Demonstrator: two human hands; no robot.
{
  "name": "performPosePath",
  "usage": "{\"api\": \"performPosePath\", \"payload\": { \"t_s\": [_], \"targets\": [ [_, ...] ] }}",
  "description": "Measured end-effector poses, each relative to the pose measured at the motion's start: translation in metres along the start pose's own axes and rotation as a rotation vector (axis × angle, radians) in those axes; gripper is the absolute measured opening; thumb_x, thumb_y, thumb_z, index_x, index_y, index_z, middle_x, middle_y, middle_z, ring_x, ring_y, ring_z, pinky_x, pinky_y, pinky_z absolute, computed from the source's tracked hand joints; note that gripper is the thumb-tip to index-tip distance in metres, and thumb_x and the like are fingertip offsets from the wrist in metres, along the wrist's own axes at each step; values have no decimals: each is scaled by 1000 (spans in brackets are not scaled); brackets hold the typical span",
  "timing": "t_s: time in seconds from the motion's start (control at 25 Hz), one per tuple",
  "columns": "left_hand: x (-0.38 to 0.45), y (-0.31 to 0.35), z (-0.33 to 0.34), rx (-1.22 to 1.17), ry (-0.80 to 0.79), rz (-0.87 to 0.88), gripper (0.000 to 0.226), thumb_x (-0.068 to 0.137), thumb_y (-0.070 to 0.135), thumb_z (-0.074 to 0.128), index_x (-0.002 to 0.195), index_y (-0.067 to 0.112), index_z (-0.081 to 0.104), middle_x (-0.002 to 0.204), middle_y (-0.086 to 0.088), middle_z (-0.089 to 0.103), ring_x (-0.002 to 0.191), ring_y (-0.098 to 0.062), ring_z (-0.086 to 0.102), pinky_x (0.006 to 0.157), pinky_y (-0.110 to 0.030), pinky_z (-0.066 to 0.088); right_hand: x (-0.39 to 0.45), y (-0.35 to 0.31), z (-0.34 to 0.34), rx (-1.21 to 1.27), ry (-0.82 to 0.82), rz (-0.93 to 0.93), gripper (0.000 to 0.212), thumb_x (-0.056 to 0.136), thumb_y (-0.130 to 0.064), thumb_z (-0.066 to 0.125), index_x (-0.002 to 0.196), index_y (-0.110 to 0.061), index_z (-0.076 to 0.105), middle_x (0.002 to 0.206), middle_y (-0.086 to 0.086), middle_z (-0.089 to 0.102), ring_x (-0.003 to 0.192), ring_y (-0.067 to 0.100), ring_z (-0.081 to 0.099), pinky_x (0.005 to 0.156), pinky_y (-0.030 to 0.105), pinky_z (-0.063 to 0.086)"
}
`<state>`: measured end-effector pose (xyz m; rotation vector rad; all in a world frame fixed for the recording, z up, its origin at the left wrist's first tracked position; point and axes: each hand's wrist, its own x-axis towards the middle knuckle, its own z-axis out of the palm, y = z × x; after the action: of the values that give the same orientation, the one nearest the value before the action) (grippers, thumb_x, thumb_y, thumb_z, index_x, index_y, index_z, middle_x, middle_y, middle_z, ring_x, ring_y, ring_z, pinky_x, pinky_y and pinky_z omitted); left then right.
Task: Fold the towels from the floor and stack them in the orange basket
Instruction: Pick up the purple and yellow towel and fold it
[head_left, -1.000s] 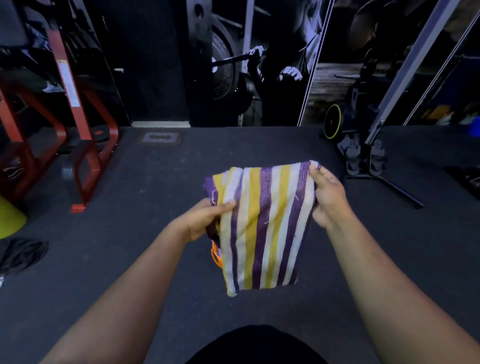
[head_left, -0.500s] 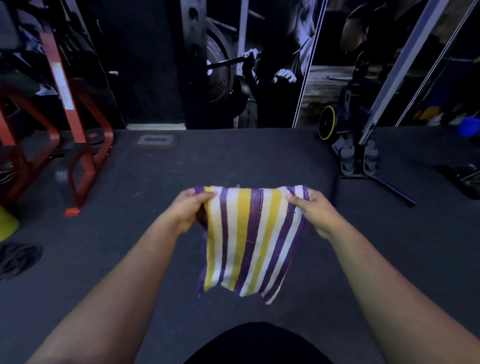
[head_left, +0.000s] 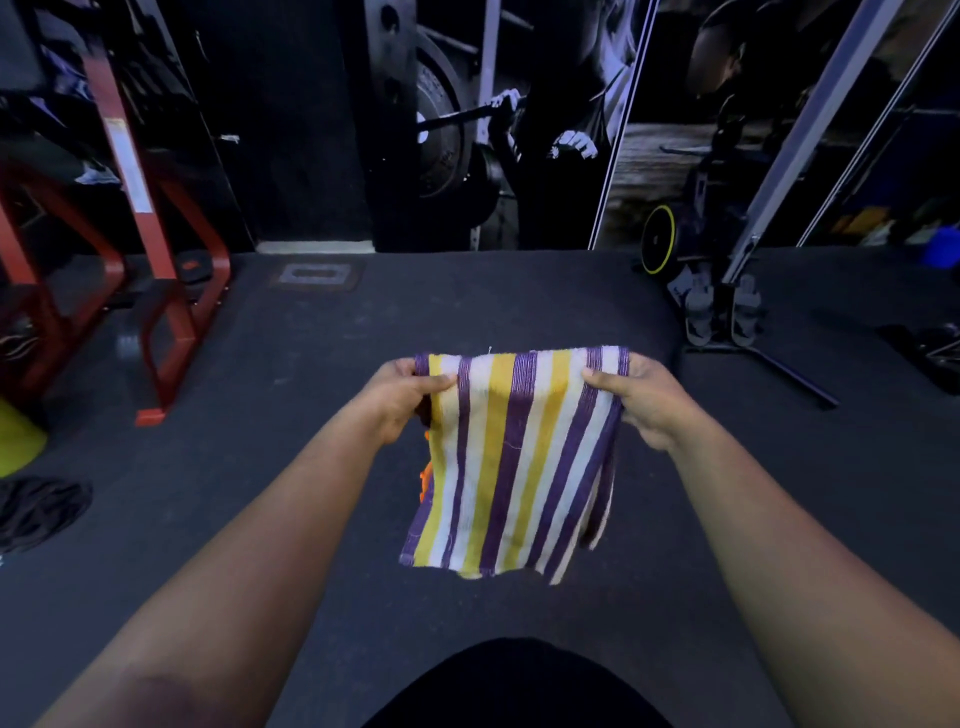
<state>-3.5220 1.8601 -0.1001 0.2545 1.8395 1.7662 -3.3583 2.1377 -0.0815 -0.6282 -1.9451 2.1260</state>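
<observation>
You are pinching the purple, yellow and white striped towel (head_left: 511, 457) at its top corners, left hand (head_left: 402, 397) and right hand (head_left: 641, 400) level; its stripes are hanging straight down, hiding the orange basket (head_left: 426, 480) just behind.

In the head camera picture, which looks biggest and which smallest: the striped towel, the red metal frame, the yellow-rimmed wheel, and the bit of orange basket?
1. Red metal frame
2. Striped towel, though it is nearer the camera, which flatters it
3. Yellow-rimmed wheel
4. Orange basket, only a sliver showing behind the towel
</observation>
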Motion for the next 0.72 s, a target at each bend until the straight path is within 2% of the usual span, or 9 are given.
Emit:
{"api": "performPosePath", "payload": {
  "t_s": [0.08,0.16,0.24,0.32,0.4,0.48,0.56,0.64,0.72],
  "targets": [
    [2,-4,1,89,27,-9,18,89,8,76,104,-1,72,92,-14,77,86,-31,70,67,-33,57,3,5,-6,-180,73,-4,18,85,-13,80,101,-6,75,97,13,78,88,25,77,79,38,64],
    [4,-2,3,103,69,34,18,87,9,78,102,5,70,94,-11,78,91,-29,72,69,-31,58,6,12,-10,-320,208,-58,16,83,-20,83,95,-12,76,92,7,79,84,25,77,77,38,62],
    [6,1,6,160,159,55,43,85,14,82,122,8,60,107,-11,74,100,-26,71,82,-35,59,8,18,-12,-402,285,-59,19,81,-27,85,91,-14,75,85,4,79,79,24,77,70,40,60],
    [5,0,7,208,241,74,75,84,16,83,145,17,38,114,-9,65,104,-23,68,93,-37,57,9,22,-10,-298,281,-44,18,85,-24,81,92,-14,69,81,2,78,75,21,76,62,36,58],
    [4,-3,4,124,206,144,85,85,11,81,152,26,31,107,-13,70,97,-26,73,88,-39,59,11,22,-8,-178,283,-55,20,90,-21,76,104,-19,62,88,2,78,80,18,76,69,33,59],
    [2,-3,-2,59,110,183,79,83,4,82,148,26,42,101,-16,74,92,-26,75,84,-40,61,11,20,-8,-106,233,-79,33,91,-17,75,115,-29,56,97,4,77,88,17,76,79,32,57],
    [0,-1,-6,127,76,200,69,79,2,85,140,20,57,97,-11,74,89,-21,75,83,-35,61,10,18,-8,-82,154,-137,41,90,-6,73,121,-30,58,97,3,77,91,18,75,77,27,58],
    [1,3,-9,403,150,248,56,76,9,89,127,18,69,100,-1,74,88,-13,70,85,-30,59,12,16,-7,-190,162,-205,42,88,2,71,120,-25,65,97,0,76,93,16,74,79,28,61],
    [0,8,-9,778,193,317,44,76,19,89,117,23,75,103,6,74,92,-12,67,83,-27,54,15,14,-4,-425,216,-250,40,88,2,71,120,-23,69,107,-5,74,99,12,71,90,34,60]
  ]
}}
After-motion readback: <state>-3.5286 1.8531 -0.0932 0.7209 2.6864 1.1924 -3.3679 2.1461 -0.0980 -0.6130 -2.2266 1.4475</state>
